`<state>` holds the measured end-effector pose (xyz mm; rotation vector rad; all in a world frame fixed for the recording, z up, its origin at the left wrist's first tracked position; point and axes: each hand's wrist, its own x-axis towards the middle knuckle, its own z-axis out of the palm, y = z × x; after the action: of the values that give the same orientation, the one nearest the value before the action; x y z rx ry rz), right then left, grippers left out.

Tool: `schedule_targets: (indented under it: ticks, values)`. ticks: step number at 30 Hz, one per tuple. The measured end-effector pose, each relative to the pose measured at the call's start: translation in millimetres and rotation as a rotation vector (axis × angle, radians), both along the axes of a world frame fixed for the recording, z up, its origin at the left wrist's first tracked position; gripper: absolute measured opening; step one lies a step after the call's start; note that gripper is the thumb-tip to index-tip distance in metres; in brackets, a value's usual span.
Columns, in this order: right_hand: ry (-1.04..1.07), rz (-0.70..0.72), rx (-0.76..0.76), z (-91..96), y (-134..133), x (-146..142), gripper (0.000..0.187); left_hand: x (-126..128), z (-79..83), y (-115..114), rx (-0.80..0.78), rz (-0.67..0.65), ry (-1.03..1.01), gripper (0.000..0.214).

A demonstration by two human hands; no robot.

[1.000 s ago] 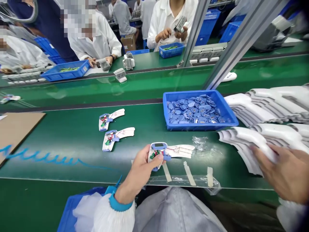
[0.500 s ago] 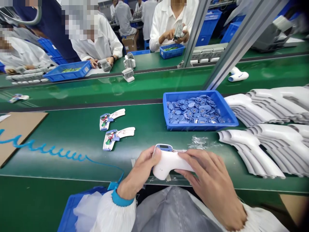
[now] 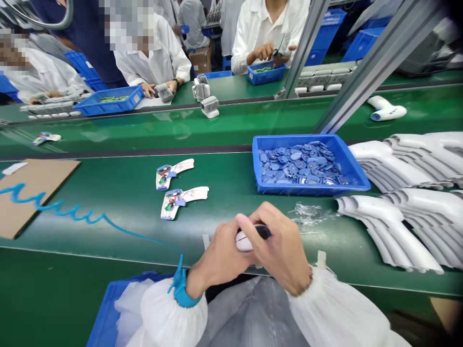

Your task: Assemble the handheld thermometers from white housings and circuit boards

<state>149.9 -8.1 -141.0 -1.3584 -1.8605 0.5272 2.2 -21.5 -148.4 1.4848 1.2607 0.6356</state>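
- Closer together than a moment earlier: left hand [image 3: 220,253] and right hand [image 3: 280,246], both curled firmly around a white thermometer housing [image 3: 243,242]
- Housing mostly hidden by fingers, held just above the green desk's [image 3: 119,260] near edge
- Blue tray [image 3: 311,191] of small parts farther ahead

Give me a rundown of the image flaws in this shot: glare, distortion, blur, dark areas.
Head view: wide-angle distortion bows the near green conveyor belt and leans the aluminium uprights; pale glare sheens the far belt; the top right corner falls dark; the co-workers' faces are pixelated; the left hand, right hand and white housing between them look fairly sharp.
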Motion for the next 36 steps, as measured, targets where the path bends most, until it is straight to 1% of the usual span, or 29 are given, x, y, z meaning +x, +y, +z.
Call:
schedule_targets:
  ticks: [2, 4, 6, 7, 9, 11, 12, 14, 16, 18, 19, 21, 23, 25, 26, 27, 28, 30, 32, 33, 34, 36]
  values:
    - [-0.11, -0.061, 0.118, -0.7, 5, -18, 0.046, 2, -0.1, -1, 0.076, -0.102, 0.073, 0.014]
    - [-0.222, -0.049, 0.234, -2.8, 10, -28, 0.048, 5, -1.1, -2, 0.18, -0.161, 0.188, 0.015]
    - [-0.248, -0.039, 0.323, -3.2, 13, -30, 0.049, 7, -1.0, -2, 0.247, -0.151, 0.309, 0.017]
    - [-0.226, -0.046, 0.337, -2.3, 15, -28, 0.05, 7, -0.4, -2, 0.252, -0.137, 0.334, 0.018]
    - [-0.152, -0.101, 0.302, 1.4, 18, -21, 0.052, 5, 1.2, -1, 0.209, -0.123, 0.28, 0.02]
    - [-0.083, -0.168, 0.216, 5.3, 20, -13, 0.052, 1, 1.7, -1, 0.125, -0.103, 0.198, 0.024]
    - [-0.069, -0.174, 0.17, 6.3, 21, -10, 0.051, -1, 1.3, -1, 0.094, -0.087, 0.184, 0.029]
    - [-0.081, -0.132, 0.121, 5.2, 20, -9, 0.049, -1, -0.8, -3, 0.105, -0.056, 0.24, 0.035]
    - [-0.098, -0.083, 0.122, 1.3, 18, -12, 0.05, 2, -2.7, -6, 0.173, -0.055, 0.357, 0.034]
    - [-0.096, -0.088, 0.138, -1.2, 15, -17, 0.053, 5, -2.6, -8, 0.188, -0.058, 0.424, 0.033]
    - [-0.103, -0.081, 0.128, -0.6, 15, -18, 0.054, 5, -1.6, -9, 0.167, -0.051, 0.416, 0.032]
    - [-0.132, -0.018, 0.067, 5.1, 21, -14, 0.054, -3, 1.8, -11, 0.109, -0.022, 0.354, 0.029]
    - [-0.15, 0.036, -0.003, 15.2, 40, 1, 0.053, -18, 5.6, -11, 0.076, 0.026, 0.354, 0.03]
    - [-0.235, 0.002, -0.051, 23.9, 73, 26, 0.044, -35, 8.0, -10, 0.086, 0.072, 0.42, 0.03]
    - [-0.327, -0.04, -0.059, 25.8, 94, 39, 0.037, -42, 8.3, -8, 0.114, 0.085, 0.45, 0.027]
    - [-0.476, -0.045, -0.094, 25.3, 115, 51, 0.03, -48, 8.0, -7, 0.164, 0.081, 0.477, 0.024]
    - [-0.536, -0.041, -0.133, 22.4, 136, 62, 0.026, -50, 7.1, -4, 0.234, 0.058, 0.514, 0.025]
    - [-0.626, 0.0, -0.215, 11.0, 173, 77, 0.026, -47, 4.5, 2, 0.405, -0.048, 0.658, 0.031]
    - [-0.677, 0.036, -0.287, -2.7, 196, 83, 0.023, -38, 2.1, 7, 0.523, -0.168, 0.832, 0.032]
    - [-0.698, 0.05, -0.316, -8.6, 202, 84, 0.019, -33, 1.6, 10, 0.544, -0.193, 0.878, 0.032]
    - [-0.713, 0.063, -0.337, -13.2, 205, 84, 0.014, -29, 1.7, 12, 0.542, -0.176, 0.873, 0.032]
    - [-0.718, 0.096, -0.357, -18.4, 207, 84, 0.014, -25, 3.8, 15, 0.469, -0.032, 0.728, 0.029]
